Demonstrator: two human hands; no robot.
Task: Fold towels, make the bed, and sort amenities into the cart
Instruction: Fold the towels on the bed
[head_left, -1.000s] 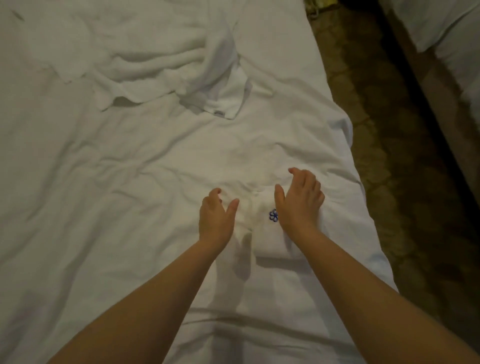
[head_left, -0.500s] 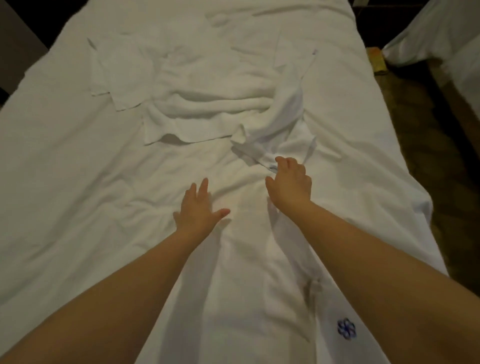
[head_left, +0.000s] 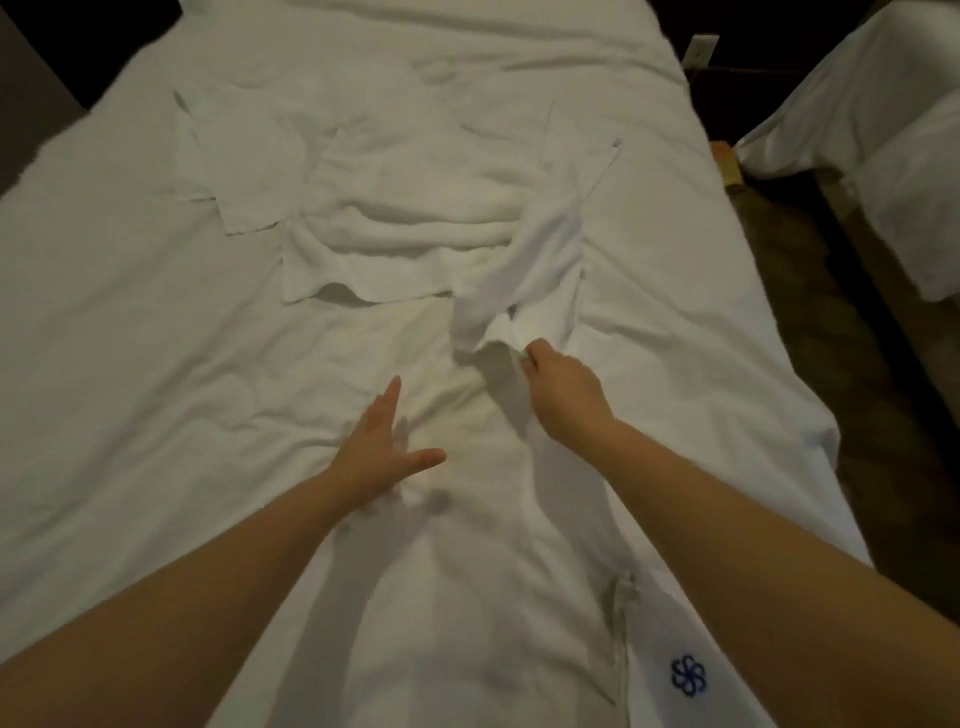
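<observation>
A rumpled pile of white towels (head_left: 415, 228) lies across the middle of the white bed (head_left: 130, 389). My right hand (head_left: 563, 392) pinches the near corner of one crumpled towel (head_left: 519, 291) and lifts it slightly off the sheet. My left hand (head_left: 379, 447) hovers flat and open over the sheet, fingers straight, thumb spread, just left of that corner. A folded white towel with a blue flower logo (head_left: 688, 675) lies at the near right, partly under my right forearm.
A dark patterned carpet aisle (head_left: 841, 322) runs along the bed's right edge. A second bed with white linen (head_left: 893, 130) stands at the far right. A dark panel (head_left: 31, 98) borders the bed at the upper left.
My right hand has closed on the towel corner and raised it. My left hand has stretched forward with straighter fingers. The view has tilted up, showing more of the bed.
</observation>
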